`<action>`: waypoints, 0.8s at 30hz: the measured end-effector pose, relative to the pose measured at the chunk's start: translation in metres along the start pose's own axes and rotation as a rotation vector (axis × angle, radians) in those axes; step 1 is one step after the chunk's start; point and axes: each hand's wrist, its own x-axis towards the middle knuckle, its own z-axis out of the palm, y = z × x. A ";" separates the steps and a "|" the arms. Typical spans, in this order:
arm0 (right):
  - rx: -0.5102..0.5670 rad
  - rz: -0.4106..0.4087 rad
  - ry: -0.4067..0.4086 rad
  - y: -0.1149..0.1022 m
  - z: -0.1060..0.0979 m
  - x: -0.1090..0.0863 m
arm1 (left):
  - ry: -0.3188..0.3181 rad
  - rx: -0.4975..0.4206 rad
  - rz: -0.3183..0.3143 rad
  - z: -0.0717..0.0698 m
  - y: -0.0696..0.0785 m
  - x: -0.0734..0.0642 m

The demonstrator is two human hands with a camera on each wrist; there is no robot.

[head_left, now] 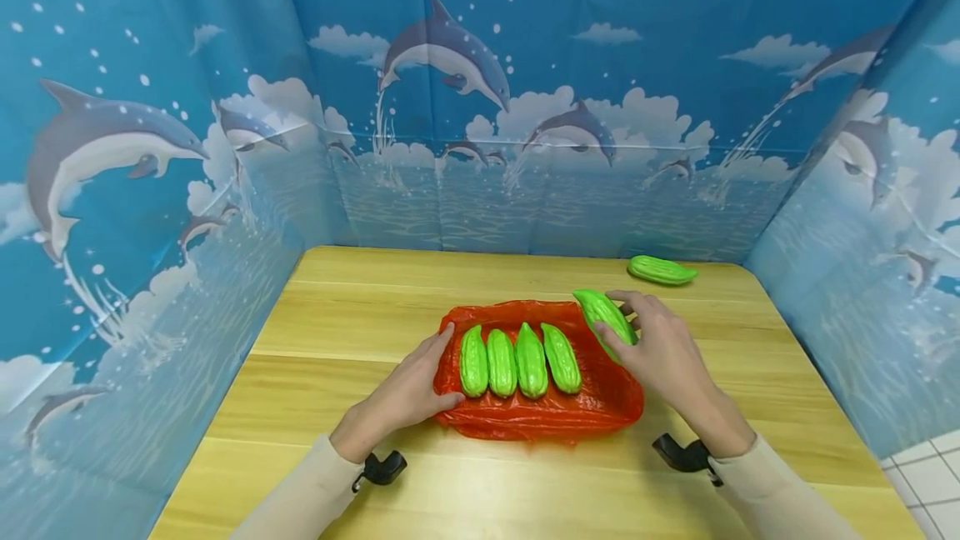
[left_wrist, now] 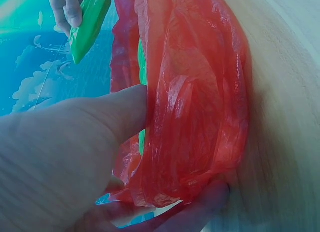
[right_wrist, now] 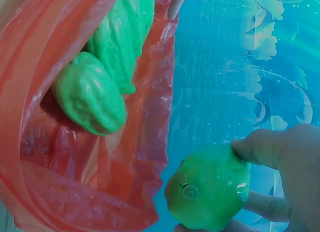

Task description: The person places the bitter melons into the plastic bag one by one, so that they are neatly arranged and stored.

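Observation:
My right hand [head_left: 666,348] holds a bright green, ridged bitter melon [head_left: 603,315] between thumb and fingers, over the right end of an open red plastic bag [head_left: 600,413]. The right wrist view shows the stem end of this held bitter melon [right_wrist: 205,189], beside the bag's edge. At the bag's left end, my left hand [head_left: 408,386] grips the rim; in the left wrist view its thumb [left_wrist: 127,109] goes inside the red plastic while the fingers lie outside and under it. Several more bitter melons [head_left: 531,361] lie side by side in the bag, pointed tips away from me.
Another bitter melon [head_left: 662,271] lies on the wooden table [head_left: 337,290] near its far right edge. Dolphin-printed curtains [head_left: 480,190] stand around the back and both sides. A black strap mount [head_left: 682,452] sticks out at my right wrist.

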 end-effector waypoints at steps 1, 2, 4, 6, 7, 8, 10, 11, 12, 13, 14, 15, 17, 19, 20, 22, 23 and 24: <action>-0.001 -0.003 -0.001 -0.001 0.000 0.000 | -0.001 0.001 0.000 0.000 0.000 0.000; -0.001 -0.005 -0.002 -0.002 0.001 0.000 | -0.002 0.000 -0.001 0.000 0.000 0.000; -0.001 -0.010 -0.005 -0.003 0.002 -0.001 | -0.005 0.003 -0.003 0.000 0.000 0.000; -0.001 -0.013 -0.004 -0.004 0.002 -0.001 | -0.007 0.004 -0.003 0.000 0.000 -0.001; -0.002 -0.014 -0.002 -0.005 0.002 -0.001 | -0.008 0.005 -0.004 0.000 0.000 -0.001; -0.002 -0.014 -0.002 -0.006 0.002 -0.001 | -0.009 0.004 -0.004 0.000 0.001 -0.001; -0.002 -0.014 -0.002 -0.008 0.002 -0.001 | -0.008 0.005 -0.003 0.000 0.001 -0.001; -0.004 -0.015 -0.004 -0.009 0.003 -0.001 | -0.007 0.003 -0.002 0.000 0.001 -0.002; -0.005 -0.017 -0.007 -0.010 0.003 -0.001 | -0.006 0.002 -0.002 0.000 0.001 -0.002; -0.007 -0.017 -0.012 -0.011 0.004 -0.001 | -0.005 0.001 -0.002 0.000 0.001 -0.002; -0.007 -0.018 -0.016 -0.013 0.004 0.000 | -0.004 0.000 -0.001 0.000 0.001 -0.002; -0.008 -0.018 -0.017 -0.013 0.005 0.000 | -0.003 0.001 -0.001 0.000 0.001 -0.002; -0.012 -0.021 -0.019 -0.015 0.007 0.000 | -0.003 0.002 -0.001 -0.001 0.002 -0.002; -0.011 -0.026 -0.017 -0.016 0.009 0.001 | -0.004 0.004 0.000 -0.001 0.002 -0.002; -0.012 -0.031 -0.014 -0.017 0.011 0.001 | -0.005 0.007 0.000 -0.001 0.002 -0.002; -0.014 -0.038 -0.015 -0.018 0.014 0.001 | -0.004 0.007 0.003 -0.001 0.002 -0.001; -0.015 -0.041 -0.017 -0.018 0.015 0.001 | -0.003 0.008 0.005 -0.001 0.002 -0.001; -0.014 -0.045 -0.020 -0.019 0.017 0.001 | -0.002 0.010 0.007 -0.001 0.002 -0.001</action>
